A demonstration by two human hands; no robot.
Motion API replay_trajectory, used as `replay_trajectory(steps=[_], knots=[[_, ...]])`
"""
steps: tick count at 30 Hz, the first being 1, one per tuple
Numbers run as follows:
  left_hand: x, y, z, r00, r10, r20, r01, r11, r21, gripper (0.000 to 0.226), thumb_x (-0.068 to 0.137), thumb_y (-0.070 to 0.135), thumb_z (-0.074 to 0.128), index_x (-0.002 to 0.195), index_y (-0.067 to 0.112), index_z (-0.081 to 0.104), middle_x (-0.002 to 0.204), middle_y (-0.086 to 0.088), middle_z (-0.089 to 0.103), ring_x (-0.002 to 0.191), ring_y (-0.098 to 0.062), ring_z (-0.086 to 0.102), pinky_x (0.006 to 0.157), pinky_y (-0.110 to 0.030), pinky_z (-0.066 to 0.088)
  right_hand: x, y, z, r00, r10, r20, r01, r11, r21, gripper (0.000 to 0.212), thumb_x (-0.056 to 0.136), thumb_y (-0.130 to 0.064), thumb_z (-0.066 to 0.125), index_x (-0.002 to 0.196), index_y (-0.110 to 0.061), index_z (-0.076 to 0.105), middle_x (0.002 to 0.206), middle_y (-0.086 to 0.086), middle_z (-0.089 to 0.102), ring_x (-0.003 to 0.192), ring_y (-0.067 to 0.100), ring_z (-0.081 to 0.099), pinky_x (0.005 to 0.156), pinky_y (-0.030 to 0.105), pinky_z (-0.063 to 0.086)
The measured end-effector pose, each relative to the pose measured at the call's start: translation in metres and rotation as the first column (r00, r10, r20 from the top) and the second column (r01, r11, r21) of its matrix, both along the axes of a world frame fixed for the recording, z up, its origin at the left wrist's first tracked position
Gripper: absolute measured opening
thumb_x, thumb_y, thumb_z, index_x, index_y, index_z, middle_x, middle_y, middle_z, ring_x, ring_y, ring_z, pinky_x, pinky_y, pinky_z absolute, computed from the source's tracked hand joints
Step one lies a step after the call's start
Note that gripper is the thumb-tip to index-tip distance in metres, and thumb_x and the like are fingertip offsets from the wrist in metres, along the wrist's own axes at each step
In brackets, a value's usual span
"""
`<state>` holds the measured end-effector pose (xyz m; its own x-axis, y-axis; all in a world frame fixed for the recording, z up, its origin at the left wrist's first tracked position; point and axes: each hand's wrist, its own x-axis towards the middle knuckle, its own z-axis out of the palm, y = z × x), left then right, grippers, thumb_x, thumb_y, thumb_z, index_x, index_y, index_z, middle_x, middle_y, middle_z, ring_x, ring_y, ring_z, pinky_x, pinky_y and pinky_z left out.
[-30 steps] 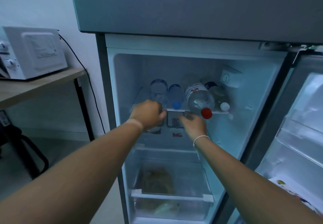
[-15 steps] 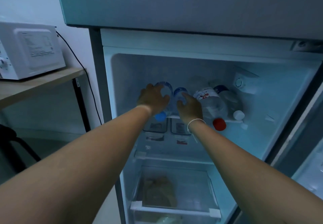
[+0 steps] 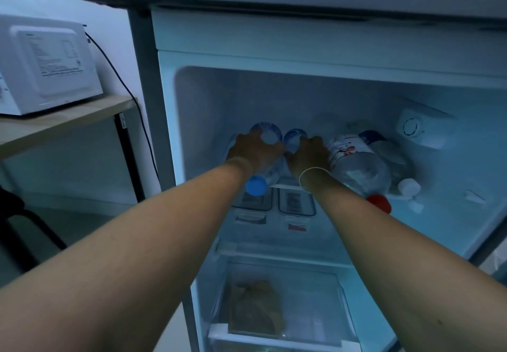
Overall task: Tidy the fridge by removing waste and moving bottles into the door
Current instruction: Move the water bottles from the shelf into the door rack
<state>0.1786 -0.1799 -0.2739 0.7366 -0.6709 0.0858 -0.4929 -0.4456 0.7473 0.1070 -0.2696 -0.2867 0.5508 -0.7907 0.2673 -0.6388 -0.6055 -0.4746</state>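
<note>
Several clear plastic bottles lie on their sides on the fridge's upper shelf [image 3: 285, 186]. My left hand [image 3: 253, 151] is closed over the leftmost bottle [image 3: 267, 134], whose blue cap [image 3: 256, 185] sticks out past the shelf edge. My right hand [image 3: 308, 156] rests on the second bottle [image 3: 295, 136], fingers wrapped on it. To the right lie a larger red-capped bottle [image 3: 359, 165] and a white-capped bottle [image 3: 395, 159].
Two small containers [image 3: 295, 203] sit under the shelf. The crisper drawer [image 3: 282, 332] below holds a brownish bag [image 3: 256, 307]. A white microwave [image 3: 46, 63] stands on a wooden table [image 3: 63, 122] at left. A strip of the fridge door shows at the right edge.
Both hands have reached deeper over the two left bottles and closed on them. The blue-capped bottle has slid forward off the shelf edge. The view has moved closer and left.
</note>
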Motion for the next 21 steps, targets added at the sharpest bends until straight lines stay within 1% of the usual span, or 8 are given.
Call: replay_trajectory(steps=[3,6,9,11,13,16,19,21], knots=[[0.007,0.005,-0.001,0.999,0.031,0.019,-0.032,0.999,0.025,0.074,0.077,0.052,0.052,0.145,0.033,0.030,0.149,-0.006,0.037,0.129,-0.026,0.047,0.106,-0.033,0.041,0.009,-0.003,-0.001,0.998,-0.038,-0.050,0.037,0.999,-0.016,0.063,0.091,-0.037,0.053,0.140,-0.003,0.035,0.147,0.017,0.025,0.130,0.038,0.034,0.106,0.039,0.034],[0.015,0.009,-0.003,0.998,0.051,0.032,-0.052,0.998,0.019,0.072,0.078,0.051,0.052,0.145,0.034,0.030,0.147,-0.008,0.041,0.127,-0.027,0.049,0.102,-0.030,0.041,0.013,-0.005,-0.001,0.997,-0.045,-0.066,0.042,0.998,-0.050,0.068,0.089,-0.039,0.057,0.142,-0.005,0.031,0.148,0.017,0.023,0.131,0.039,0.033,0.105,0.040,0.035],[0.017,0.011,-0.004,0.995,0.091,0.033,-0.091,0.996,0.010,0.070,0.081,0.049,0.051,0.145,0.030,0.030,0.144,-0.010,0.043,0.124,-0.027,0.051,0.094,-0.027,0.041,0.015,-0.005,-0.001,0.998,-0.034,-0.056,0.033,0.999,-0.031,0.069,0.087,-0.037,0.059,0.143,-0.010,0.029,0.145,0.020,0.026,0.127,0.041,0.040,0.099,0.041,0.042],[0.017,0.011,-0.004,0.994,0.101,0.038,-0.102,0.995,0.010,0.070,0.081,0.048,0.051,0.145,0.030,0.029,0.145,-0.010,0.041,0.126,-0.028,0.049,0.098,-0.029,0.041,0.015,-0.004,0.000,0.999,-0.021,-0.029,0.021,1.000,0.013,0.068,0.086,-0.034,0.061,0.142,-0.011,0.029,0.140,0.021,0.035,0.123,0.040,0.046,0.094,0.040,0.046],[0.014,0.011,-0.003,0.995,0.095,0.035,-0.095,0.995,0.018,0.071,0.082,0.048,0.052,0.146,0.029,0.028,0.147,-0.011,0.038,0.129,-0.029,0.047,0.104,-0.032,0.040,0.014,-0.004,0.003,1.000,-0.017,-0.003,0.017,0.998,0.054,0.068,0.083,-0.032,0.063,0.139,-0.009,0.031,0.135,0.021,0.043,0.119,0.038,0.051,0.093,0.038,0.047],[0.012,0.011,-0.004,0.995,0.096,0.040,-0.098,0.995,0.034,0.073,0.082,0.051,0.051,0.146,0.029,0.026,0.146,-0.012,0.036,0.127,-0.031,0.048,0.106,-0.039,0.042,0.013,-0.002,0.006,0.999,-0.045,0.007,0.044,0.994,0.096,0.075,0.081,-0.036,0.063,0.139,-0.006,0.028,0.137,0.017,0.039,0.124,0.037,0.047,0.099,0.039,0.043],[0.010,0.011,-0.004,0.993,0.105,0.059,-0.109,0.992,0.065,0.070,0.083,0.051,0.047,0.146,0.029,0.026,0.144,-0.013,0.036,0.126,-0.033,0.047,0.106,-0.040,0.042,0.012,0.000,0.005,0.998,-0.041,-0.054,0.046,0.995,0.085,0.076,0.084,-0.042,0.055,0.145,-0.014,0.019,0.143,0.016,0.030,0.129,0.039,0.039,0.104,0.040,0.038],[0.011,0.011,-0.005,0.991,0.108,0.073,-0.113,0.991,0.075,0.065,0.086,0.051,0.041,0.146,0.029,0.027,0.144,-0.014,0.037,0.127,-0.034,0.046,0.106,-0.042,0.041,0.011,-0.001,0.004,0.995,-0.030,-0.097,0.039,0.995,0.088,0.072,0.086,-0.044,0.049,0.146,-0.016,0.021,0.145,0.016,0.027,0.131,0.039,0.036,0.106,0.039,0.035]])
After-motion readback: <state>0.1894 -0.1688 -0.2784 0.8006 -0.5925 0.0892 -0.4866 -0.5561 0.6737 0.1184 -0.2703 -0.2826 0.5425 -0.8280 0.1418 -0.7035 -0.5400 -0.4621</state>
